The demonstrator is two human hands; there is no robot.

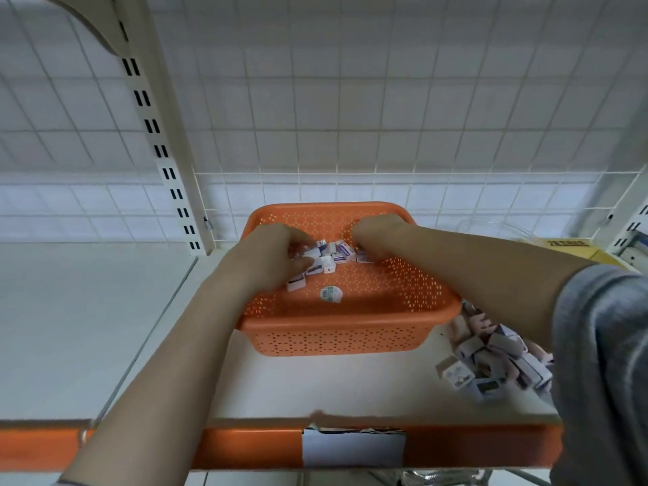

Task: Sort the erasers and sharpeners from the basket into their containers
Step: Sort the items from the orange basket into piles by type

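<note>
An orange basket [350, 331] of perforated plastic, rectangular with rounded corners and a rolled rim, sits on a pale shelf [87, 327], and both hands reach into it. On the basket's floor, toward its far side, lies a small heap of erasers [329, 257]: little white blocks in printed paper sleeves with purple and blue markings, jumbled at all angles. The left hand [273, 254] lies over the left edge of that heap, fingers curled down among the pieces and thumb tucked against them, so it appears to be gripping some, though which ones cannot be told. The right hand [375, 236] sits at the heap's right edge, knuckles up and fingers bent downward into the pieces; whether it actually holds one cannot be told. A round white sticker [330, 294] lies flat on the basket's floor, nearer the person than the heap. To the right of the basket, on the shelf, sits a loose pile of small boxes [491, 352], blurred, pinkish and white, partly hidden by a grey sleeve [603, 345]. Behind the basket stands a white wire grid [350, 100] against white tiles. An orange strip [245, 447] edges the shelf front, nearer than the basket, with a white label [354, 448].
</note>
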